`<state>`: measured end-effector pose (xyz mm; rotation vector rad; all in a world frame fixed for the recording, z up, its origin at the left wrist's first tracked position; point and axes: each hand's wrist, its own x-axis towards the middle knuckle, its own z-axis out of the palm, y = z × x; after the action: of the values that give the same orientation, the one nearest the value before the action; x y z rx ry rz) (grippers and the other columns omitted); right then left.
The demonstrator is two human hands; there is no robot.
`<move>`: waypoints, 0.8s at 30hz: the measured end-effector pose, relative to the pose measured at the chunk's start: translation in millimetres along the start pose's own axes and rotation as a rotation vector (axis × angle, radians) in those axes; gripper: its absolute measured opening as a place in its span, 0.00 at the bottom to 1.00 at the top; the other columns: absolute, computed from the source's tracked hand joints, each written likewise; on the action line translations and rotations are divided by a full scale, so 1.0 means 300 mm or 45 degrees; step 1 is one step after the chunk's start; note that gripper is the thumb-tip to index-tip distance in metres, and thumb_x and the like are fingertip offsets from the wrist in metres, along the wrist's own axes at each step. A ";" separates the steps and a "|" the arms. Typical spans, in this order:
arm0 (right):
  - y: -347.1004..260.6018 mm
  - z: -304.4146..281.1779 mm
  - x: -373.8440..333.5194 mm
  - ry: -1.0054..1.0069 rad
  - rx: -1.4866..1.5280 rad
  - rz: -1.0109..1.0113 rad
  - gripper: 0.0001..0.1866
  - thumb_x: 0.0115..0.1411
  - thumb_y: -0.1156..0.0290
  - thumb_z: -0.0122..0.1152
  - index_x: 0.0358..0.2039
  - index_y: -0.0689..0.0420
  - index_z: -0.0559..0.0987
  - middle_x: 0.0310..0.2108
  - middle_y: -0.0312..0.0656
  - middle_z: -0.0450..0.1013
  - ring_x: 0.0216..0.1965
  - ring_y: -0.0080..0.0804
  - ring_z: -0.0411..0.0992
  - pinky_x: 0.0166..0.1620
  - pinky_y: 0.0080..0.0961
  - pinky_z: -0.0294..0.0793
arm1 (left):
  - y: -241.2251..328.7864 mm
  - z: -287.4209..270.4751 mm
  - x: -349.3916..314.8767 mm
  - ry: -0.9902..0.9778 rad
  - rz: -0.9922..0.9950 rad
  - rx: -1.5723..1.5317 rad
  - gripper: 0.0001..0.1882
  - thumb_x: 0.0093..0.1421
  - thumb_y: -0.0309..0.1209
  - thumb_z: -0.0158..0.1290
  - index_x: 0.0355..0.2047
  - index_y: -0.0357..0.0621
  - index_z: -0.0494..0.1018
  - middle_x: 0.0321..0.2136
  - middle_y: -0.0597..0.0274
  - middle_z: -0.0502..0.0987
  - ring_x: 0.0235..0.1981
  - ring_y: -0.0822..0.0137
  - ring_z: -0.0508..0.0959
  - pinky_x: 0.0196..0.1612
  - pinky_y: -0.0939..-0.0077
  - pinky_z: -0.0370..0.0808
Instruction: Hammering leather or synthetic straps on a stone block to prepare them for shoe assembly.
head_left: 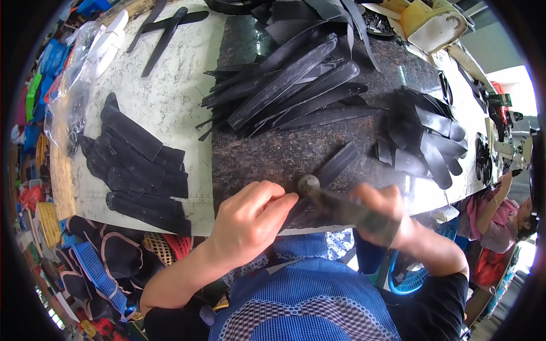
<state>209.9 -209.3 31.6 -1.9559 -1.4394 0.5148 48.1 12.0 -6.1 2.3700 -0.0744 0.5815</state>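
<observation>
At the table's near edge my left hand [250,219] is closed, thumb and forefinger pressed together at the near end of a black strip [339,163], which looks like leather or a similar sheet material. My right hand [382,213], smeared by motion, grips the handle of a hammer [309,184]. The round grey hammer head is over the strip's middle, just right of my left fingertips, and hides part of it. Whether the head touches the strip I cannot tell. Beyond my hands lies a large heap of long black strips [296,85].
On the left lies a stack of black pieces [136,156]; another pile [426,133] sits to the right. White shapes [111,42] rest at the far left, a cream-coloured container [433,27] at the far right. A person [497,219] is beyond the table's right end.
</observation>
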 end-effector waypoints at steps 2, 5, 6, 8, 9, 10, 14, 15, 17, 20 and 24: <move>0.032 -0.007 0.030 0.112 0.004 0.098 0.10 0.58 0.78 0.66 0.41 0.60 0.77 0.23 0.45 0.75 0.22 0.38 0.78 0.23 0.31 0.73 | -0.009 0.014 0.018 0.025 0.039 0.039 0.13 0.47 0.16 0.64 0.36 0.35 0.81 0.30 0.61 0.75 0.26 0.66 0.78 0.27 0.75 0.77; 0.012 -0.017 0.019 0.022 -0.929 -0.298 0.10 0.72 0.66 0.56 0.41 0.60 0.75 0.27 0.37 0.73 0.19 0.23 0.70 0.24 0.27 0.67 | -0.022 0.025 0.033 0.026 0.088 0.103 0.12 0.50 0.17 0.62 0.37 0.35 0.81 0.31 0.60 0.75 0.27 0.67 0.79 0.27 0.76 0.79; 0.008 -0.006 0.000 -0.014 -0.505 -0.108 0.08 0.69 0.67 0.60 0.41 0.60 0.76 0.29 0.40 0.75 0.20 0.25 0.71 0.25 0.29 0.69 | -0.024 0.013 0.038 -0.001 0.083 0.099 0.11 0.51 0.18 0.63 0.37 0.36 0.81 0.32 0.60 0.76 0.28 0.67 0.79 0.27 0.76 0.78; 0.002 0.002 -0.012 0.002 -0.452 -0.134 0.07 0.66 0.70 0.64 0.39 0.60 0.77 0.28 0.43 0.76 0.20 0.29 0.73 0.25 0.30 0.70 | -0.020 -0.041 0.038 -0.134 -0.138 -0.130 0.13 0.50 0.19 0.67 0.37 0.37 0.82 0.32 0.60 0.79 0.28 0.63 0.80 0.30 0.72 0.78; 0.008 0.002 0.002 0.050 -0.824 -0.350 0.06 0.66 0.72 0.64 0.38 0.61 0.78 0.25 0.43 0.76 0.20 0.30 0.73 0.24 0.29 0.69 | -0.023 -0.066 0.039 -0.228 -0.216 -0.230 0.12 0.50 0.20 0.67 0.37 0.38 0.83 0.33 0.60 0.79 0.29 0.63 0.80 0.31 0.71 0.78; -0.004 0.008 0.032 0.214 -0.094 0.003 0.05 0.66 0.74 0.63 0.36 0.62 0.80 0.26 0.43 0.76 0.21 0.30 0.73 0.22 0.26 0.65 | -0.022 -0.064 0.040 -0.213 -0.156 -0.173 0.13 0.51 0.20 0.67 0.38 0.37 0.82 0.33 0.60 0.78 0.31 0.63 0.80 0.33 0.71 0.78; 0.004 0.017 0.010 -0.025 -0.088 0.031 0.17 0.55 0.76 0.67 0.45 0.62 0.76 0.22 0.42 0.74 0.19 0.41 0.77 0.21 0.30 0.72 | 0.019 -0.060 0.018 -0.222 -0.095 -0.005 0.15 0.52 0.19 0.64 0.42 0.32 0.80 0.34 0.59 0.74 0.32 0.62 0.77 0.34 0.71 0.78; -0.005 0.003 0.008 -0.123 -0.224 -0.004 0.15 0.55 0.75 0.67 0.43 0.61 0.76 0.23 0.43 0.73 0.22 0.40 0.78 0.24 0.30 0.73 | 0.027 -0.054 0.010 -0.189 -0.067 0.049 0.16 0.51 0.18 0.65 0.42 0.32 0.80 0.34 0.59 0.75 0.31 0.62 0.77 0.32 0.72 0.77; 0.027 0.026 0.031 0.122 -0.241 -0.114 0.14 0.56 0.76 0.67 0.42 0.60 0.76 0.23 0.42 0.73 0.23 0.40 0.79 0.26 0.30 0.74 | 0.038 -0.046 -0.003 -0.183 -0.013 0.126 0.16 0.50 0.17 0.64 0.41 0.31 0.80 0.34 0.58 0.74 0.31 0.63 0.77 0.32 0.72 0.77; 0.004 0.021 0.020 0.040 0.102 -0.022 0.13 0.58 0.75 0.67 0.42 0.61 0.76 0.19 0.38 0.71 0.20 0.41 0.76 0.24 0.33 0.73 | 0.036 -0.040 -0.013 -0.096 0.014 0.182 0.15 0.49 0.18 0.65 0.40 0.33 0.81 0.34 0.59 0.75 0.30 0.62 0.77 0.33 0.72 0.77; 0.016 0.043 0.043 -0.012 0.025 -0.122 0.14 0.55 0.79 0.69 0.38 0.61 0.72 0.18 0.43 0.71 0.18 0.44 0.75 0.22 0.33 0.73 | 0.003 -0.091 -0.034 -0.141 -0.192 -0.124 0.12 0.49 0.21 0.68 0.36 0.39 0.82 0.32 0.61 0.77 0.31 0.61 0.79 0.33 0.69 0.78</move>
<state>209.0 -194.6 20.0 -1.8610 -1.5204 0.4937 28.0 27.7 8.3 2.2881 0.0259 0.3663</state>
